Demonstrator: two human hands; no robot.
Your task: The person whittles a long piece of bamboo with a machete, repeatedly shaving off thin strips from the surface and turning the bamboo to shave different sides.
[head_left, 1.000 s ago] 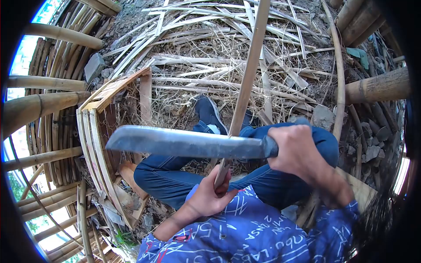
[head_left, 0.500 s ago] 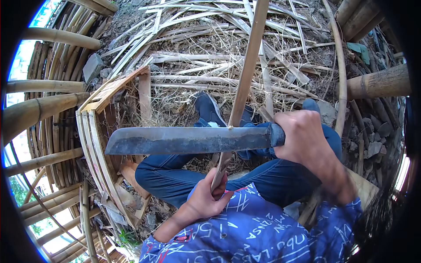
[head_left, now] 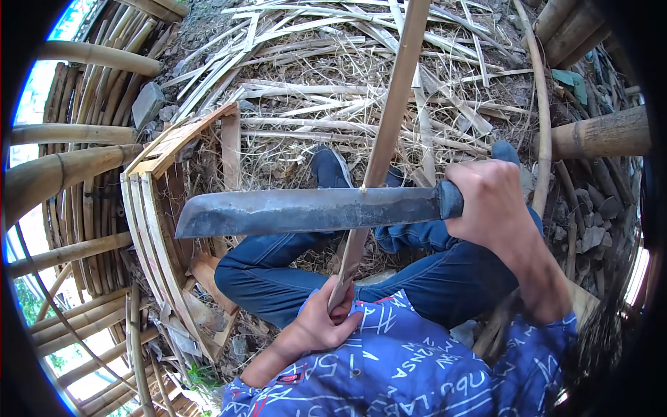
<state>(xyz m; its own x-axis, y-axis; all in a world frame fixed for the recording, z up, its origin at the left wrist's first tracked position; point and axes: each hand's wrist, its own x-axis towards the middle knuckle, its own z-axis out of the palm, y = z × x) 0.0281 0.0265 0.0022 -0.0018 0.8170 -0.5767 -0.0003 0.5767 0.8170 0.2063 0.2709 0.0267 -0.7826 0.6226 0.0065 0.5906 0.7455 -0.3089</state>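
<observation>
Shirt: blue, printed with white lettering (head_left: pixel 417 372), at the near edge of the scene.

Left hand (head_left: pixel 321 321): close to the shirt, fingers curled around the near end of the strip; probably placed here to steady the strip against the body.

Bamboo or wood strip (head_left: pixel 393 121): long and flat, running from the left hand to the far edge of the scene, apparently sloped so that its upper face meets the blade.

Jeans (head_left: pixel 267 278): knees spread left and right, leaving room between them for the strip.

Machete (head_left: pixel 306 210): broad, dark-mottled blade lying crosswise over the strip, tip to the left. A small pale curl shows at the blade's far edge, suggesting contact with the wood.

Right hand (head_left: pixel 488 198): clenched around the machete handle, right of the strip, seemingly so the arm can swing clear of the left hand.

Wooden frame (head_left: pixel 147 208): slatted, on the left, beside the left knee.

Shoe (head_left: pixel 328 167): dark, just beyond the blade.

Loose strips (head_left: pixel 299 92): pale, scattered over the far ground among thin fibres.

Bamboo pole (head_left: pixel 542 118): lengthwise along the right.
</observation>
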